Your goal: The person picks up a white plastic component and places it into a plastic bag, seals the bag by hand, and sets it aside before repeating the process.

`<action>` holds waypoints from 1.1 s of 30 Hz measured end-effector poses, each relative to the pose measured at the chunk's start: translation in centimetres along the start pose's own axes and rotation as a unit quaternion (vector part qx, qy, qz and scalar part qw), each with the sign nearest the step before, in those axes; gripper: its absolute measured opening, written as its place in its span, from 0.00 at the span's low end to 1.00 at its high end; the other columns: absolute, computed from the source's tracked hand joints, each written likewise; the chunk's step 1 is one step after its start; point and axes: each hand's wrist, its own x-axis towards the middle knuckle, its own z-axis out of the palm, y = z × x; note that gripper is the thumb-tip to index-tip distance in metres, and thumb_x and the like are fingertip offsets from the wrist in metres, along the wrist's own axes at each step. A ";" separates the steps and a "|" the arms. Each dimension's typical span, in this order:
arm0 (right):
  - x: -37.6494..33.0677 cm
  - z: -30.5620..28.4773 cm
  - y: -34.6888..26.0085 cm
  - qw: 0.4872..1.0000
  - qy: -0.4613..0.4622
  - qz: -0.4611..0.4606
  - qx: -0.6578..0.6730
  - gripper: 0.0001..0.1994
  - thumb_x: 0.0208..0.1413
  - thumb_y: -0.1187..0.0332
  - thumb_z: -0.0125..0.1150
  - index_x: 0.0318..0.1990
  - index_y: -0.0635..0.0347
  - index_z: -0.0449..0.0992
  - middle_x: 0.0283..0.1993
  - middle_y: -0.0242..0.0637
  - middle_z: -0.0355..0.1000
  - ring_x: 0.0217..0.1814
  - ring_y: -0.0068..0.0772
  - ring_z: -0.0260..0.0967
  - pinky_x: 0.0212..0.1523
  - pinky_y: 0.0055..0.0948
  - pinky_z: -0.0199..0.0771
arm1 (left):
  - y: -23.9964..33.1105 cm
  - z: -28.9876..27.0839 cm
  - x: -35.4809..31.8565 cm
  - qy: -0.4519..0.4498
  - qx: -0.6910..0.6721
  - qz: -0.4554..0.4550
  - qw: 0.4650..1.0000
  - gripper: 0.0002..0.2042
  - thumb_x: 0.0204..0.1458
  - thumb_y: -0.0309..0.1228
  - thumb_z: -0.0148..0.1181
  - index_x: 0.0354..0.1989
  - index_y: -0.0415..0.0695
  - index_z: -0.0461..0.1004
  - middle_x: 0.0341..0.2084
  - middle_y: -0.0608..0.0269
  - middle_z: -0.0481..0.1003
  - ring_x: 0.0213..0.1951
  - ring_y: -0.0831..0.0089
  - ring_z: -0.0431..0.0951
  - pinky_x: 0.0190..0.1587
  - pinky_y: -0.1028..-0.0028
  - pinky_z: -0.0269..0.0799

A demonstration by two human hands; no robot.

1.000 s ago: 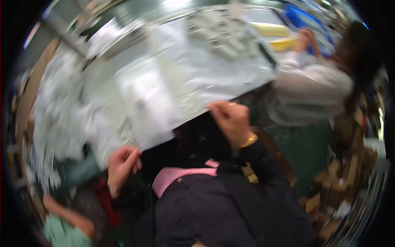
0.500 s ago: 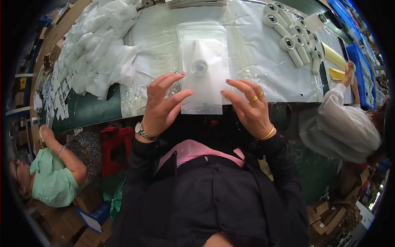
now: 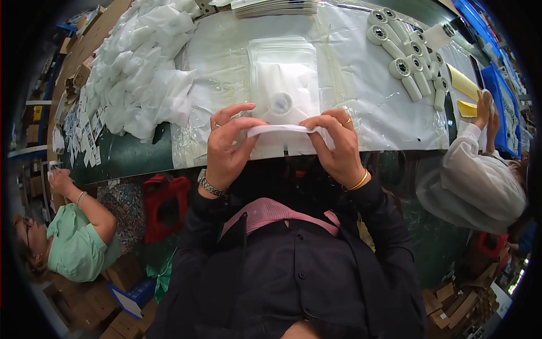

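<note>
A frosted plastic bag lies on a stack of similar flat bags at the table's near edge. A round white ring-shaped piece shows through it; the rest of its contents is hidden. The bag's near end is turned up into a narrow fold. My left hand pinches the left end of this fold between thumb and fingers. At the right end, my right hand is closed on it in the same way.
A large heap of filled white bags lies at left, beside loose printed labels. White handled pieces with round heads are grouped at right. Co-workers sit at both sides, one in a green top, one in a white top.
Both my hands have closed from open, curved fingers onto the bag's near end. That end, flat before, is now folded up. The view has shifted slightly.
</note>
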 end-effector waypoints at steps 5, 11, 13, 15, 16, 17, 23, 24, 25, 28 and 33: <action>0.6 1.6 -0.1 0.994 0.068 0.084 0.029 0.07 0.64 0.76 0.71 0.43 0.64 0.78 0.39 0.37 0.81 0.40 0.36 0.75 0.46 0.32 0.74 | 0.1 2.2 0.6 0.091 -0.056 -0.132 0.986 0.04 0.64 0.25 0.71 0.42 0.39 0.82 0.38 0.65 0.85 0.46 0.76 0.82 0.47 0.75 0.75; 1.4 4.2 0.7 0.954 0.144 0.218 0.145 0.08 0.67 0.72 0.72 0.42 0.67 0.78 0.26 0.35 0.75 0.25 0.26 0.71 0.31 0.28 0.71 | -0.1 3.9 2.1 0.132 -0.128 -0.260 0.948 0.06 0.63 0.29 0.73 0.39 0.40 0.83 0.31 0.64 0.83 0.31 0.80 0.79 0.40 0.75 0.73; 1.6 4.4 0.6 0.958 0.152 0.210 0.125 0.08 0.66 0.72 0.72 0.41 0.67 0.79 0.25 0.35 0.75 0.23 0.27 0.71 0.30 0.29 0.70 | -0.3 4.3 2.3 0.142 -0.180 -0.296 0.927 0.08 0.64 0.30 0.73 0.38 0.38 0.82 0.27 0.66 0.81 0.28 0.84 0.77 0.34 0.76 0.72; 1.9 4.6 0.5 0.963 0.163 0.194 0.086 0.08 0.65 0.71 0.73 0.38 0.66 0.80 0.24 0.35 0.74 0.21 0.28 0.71 0.28 0.29 0.69 | -0.6 4.5 2.6 0.145 -0.182 -0.297 0.926 0.09 0.64 0.30 0.72 0.38 0.37 0.81 0.25 0.67 0.81 0.28 0.84 0.76 0.33 0.76 0.72; 2.1 4.7 0.4 0.963 0.166 0.196 0.083 0.08 0.65 0.71 0.73 0.38 0.66 0.80 0.24 0.35 0.74 0.21 0.28 0.71 0.28 0.29 0.69 | -0.8 4.5 2.8 0.150 -0.185 -0.298 0.924 0.10 0.65 0.30 0.72 0.37 0.37 0.81 0.24 0.68 0.80 0.28 0.84 0.76 0.32 0.76 0.71; 2.4 4.8 0.4 0.965 0.171 0.187 0.065 0.08 0.64 0.71 0.73 0.36 0.65 0.80 0.24 0.37 0.75 0.22 0.30 0.71 0.28 0.31 0.70 | -0.9 4.5 3.2 0.154 -0.189 -0.297 0.923 0.10 0.65 0.31 0.71 0.36 0.36 0.80 0.23 0.70 0.79 0.28 0.84 0.75 0.30 0.76 0.71; 2.2 6.0 1.5 0.967 0.224 0.122 -0.002 0.09 0.58 0.70 0.67 0.27 0.58 0.73 0.24 0.43 0.71 0.31 0.52 0.73 0.40 0.48 0.71 | -4.0 4.4 2.9 0.104 -0.047 -0.275 0.955 0.12 0.67 0.32 0.69 0.35 0.35 0.82 0.26 0.76 0.75 0.30 0.84 0.67 0.33 0.77 0.66; 2.0 6.6 1.5 0.968 0.216 0.128 -0.008 0.10 0.58 0.70 0.66 0.27 0.58 0.72 0.25 0.44 0.72 0.31 0.53 0.72 0.41 0.48 0.71 | -5.8 4.5 2.0 0.121 -0.082 -0.275 0.950 0.12 0.68 0.32 0.68 0.35 0.36 0.83 0.26 0.76 0.73 0.30 0.84 0.65 0.31 0.77 0.63; 2.1 6.7 1.4 0.971 0.202 0.124 -0.023 0.10 0.59 0.68 0.67 0.28 0.57 0.72 0.25 0.42 0.72 0.32 0.51 0.73 0.42 0.47 0.72 | -6.6 4.2 1.8 0.113 -0.088 -0.283 0.948 0.12 0.69 0.32 0.68 0.34 0.37 0.82 0.26 0.77 0.72 0.29 0.85 0.63 0.30 0.78 0.60; 1.5 6.4 1.1 0.969 0.180 0.148 -0.084 0.12 0.59 0.67 0.67 0.27 0.56 0.71 0.24 0.40 0.71 0.35 0.46 0.74 0.46 0.43 0.72 | -7.3 4.5 1.8 0.086 -0.089 -0.263 0.957 0.13 0.69 0.33 0.67 0.33 0.37 0.81 0.25 0.77 0.72 0.27 0.85 0.62 0.29 0.78 0.59; 1.1 5.9 0.7 0.968 0.159 0.141 -0.135 0.10 0.58 0.64 0.66 0.30 0.57 0.74 0.26 0.40 0.72 0.39 0.45 0.76 0.51 0.40 0.71 | -7.3 4.0 2.7 0.060 -0.142 -0.272 0.950 0.10 0.68 0.31 0.68 0.40 0.35 0.81 0.28 0.72 0.77 0.31 0.82 0.70 0.34 0.76 0.68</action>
